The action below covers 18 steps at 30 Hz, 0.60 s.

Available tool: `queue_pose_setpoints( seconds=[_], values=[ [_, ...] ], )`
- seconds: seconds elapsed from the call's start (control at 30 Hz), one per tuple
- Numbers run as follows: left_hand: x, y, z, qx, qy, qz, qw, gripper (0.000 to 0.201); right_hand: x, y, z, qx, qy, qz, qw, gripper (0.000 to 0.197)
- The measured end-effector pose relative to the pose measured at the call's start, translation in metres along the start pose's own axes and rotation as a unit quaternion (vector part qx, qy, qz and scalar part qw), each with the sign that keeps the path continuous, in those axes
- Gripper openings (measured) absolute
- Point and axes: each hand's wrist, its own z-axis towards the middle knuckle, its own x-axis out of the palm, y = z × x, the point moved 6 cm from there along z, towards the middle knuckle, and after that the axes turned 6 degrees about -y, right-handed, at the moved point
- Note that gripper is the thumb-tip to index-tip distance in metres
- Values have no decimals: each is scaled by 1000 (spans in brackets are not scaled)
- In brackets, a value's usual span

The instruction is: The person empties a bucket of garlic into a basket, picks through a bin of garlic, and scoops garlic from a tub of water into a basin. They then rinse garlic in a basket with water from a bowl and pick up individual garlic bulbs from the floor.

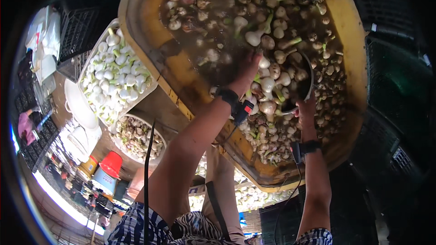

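Two hands work in a wide yellow tub (349, 31) of muddy water: left hand (249, 66) spread open on floating white garlic bulbs (268, 84) (mid-tub), right hand (305, 111) gripping a round metal bowl (308, 86) near the tub's right edge.

Bright daylight at centre, dark vignetted rim, strong fisheye bending, slight blur.

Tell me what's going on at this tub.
A person leans over a big yellow tub of murky water full of floating garlic bulbs. The left hand reaches into the water among the bulbs. The right hand holds a dark round bowl at its rim, tipped into the bulbs. To the left, a white crate holds cleaner white bulbs, and a basket below it holds more garlic.
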Motion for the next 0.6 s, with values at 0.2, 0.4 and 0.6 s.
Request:
queue_pose_setpoints(
  seconds=[0.2, 0.4, 0.6],
  values=[
    [4, -15, -59, -82, 15, -50, 995, 62, -46, 55, -38, 13, 12, -91, 996, 68],
    [1, -63, -125, -115, 32, 44, 992, 56, -90, 111, -95, -44, 7, -118, 992, 71],
    [-32, -118, -187, -39, 27, -93, 995, 47, -91, 195, -186, -146, 10, -124, 981, 68]
  ],
)
